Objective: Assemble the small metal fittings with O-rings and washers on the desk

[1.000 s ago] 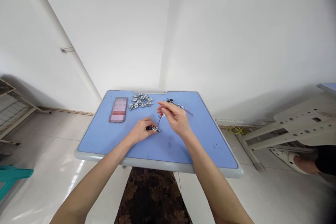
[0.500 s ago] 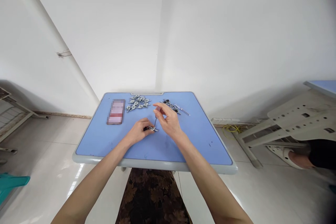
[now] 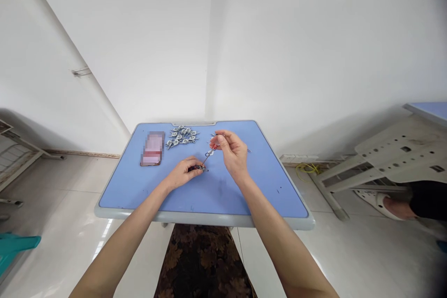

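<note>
On the blue table my left hand (image 3: 183,172) is closed around a small metal and dark fitting (image 3: 201,168), mostly hidden by the fingers. My right hand (image 3: 232,149) is raised to the right of it, pinching a thin screwdriver (image 3: 206,159) with a reddish handle. The shaft slants down to the left, its tip at the fitting. A small ring-shaped metal piece (image 3: 210,152) shows along the shaft, just below the right fingers. Behind the hands lies a pile of similar small metal fittings (image 3: 181,136). Another group of parts is mostly hidden behind my right hand.
A phone (image 3: 152,149) lies at the left of the table (image 3: 139,191). White walls stand behind. To the right are another desk (image 3: 391,153), a yellow cable (image 3: 307,168) and a person's shoe (image 3: 377,202). A teal stool (image 3: 17,244) is at the lower left.
My right hand has moved up and right, and the screwdriver has gone from nearly upright to slanted. The ring-shaped piece now shows on its shaft. My left hand stays nearly in place.
</note>
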The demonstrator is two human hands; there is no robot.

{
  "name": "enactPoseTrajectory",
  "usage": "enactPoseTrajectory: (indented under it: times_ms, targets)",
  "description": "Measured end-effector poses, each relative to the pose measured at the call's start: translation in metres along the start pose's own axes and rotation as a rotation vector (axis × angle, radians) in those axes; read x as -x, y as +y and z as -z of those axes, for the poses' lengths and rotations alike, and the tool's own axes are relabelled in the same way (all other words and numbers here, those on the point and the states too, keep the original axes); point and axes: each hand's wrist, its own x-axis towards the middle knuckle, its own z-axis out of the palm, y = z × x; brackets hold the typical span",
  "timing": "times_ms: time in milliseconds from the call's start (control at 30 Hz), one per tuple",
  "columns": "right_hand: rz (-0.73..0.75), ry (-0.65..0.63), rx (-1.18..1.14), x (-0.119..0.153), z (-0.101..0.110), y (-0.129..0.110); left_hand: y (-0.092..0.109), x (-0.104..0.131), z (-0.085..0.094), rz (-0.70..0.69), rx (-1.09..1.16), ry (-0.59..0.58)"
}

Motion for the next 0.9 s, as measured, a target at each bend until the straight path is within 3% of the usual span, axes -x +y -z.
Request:
enactPoseTrajectory:
  times_ms: [600,900]
  targets:
    - [0.059,-0.029,0.185,0.0017,0.0025,0.0012,0.0047,0.0015,-0.0027,-0.012,-0.092,0.097]
    - [0.059,0.009,0.129,0.0018,0.0027,0.0043,0.0007,0.0014,0.0010,0.044,-0.018,0.126]
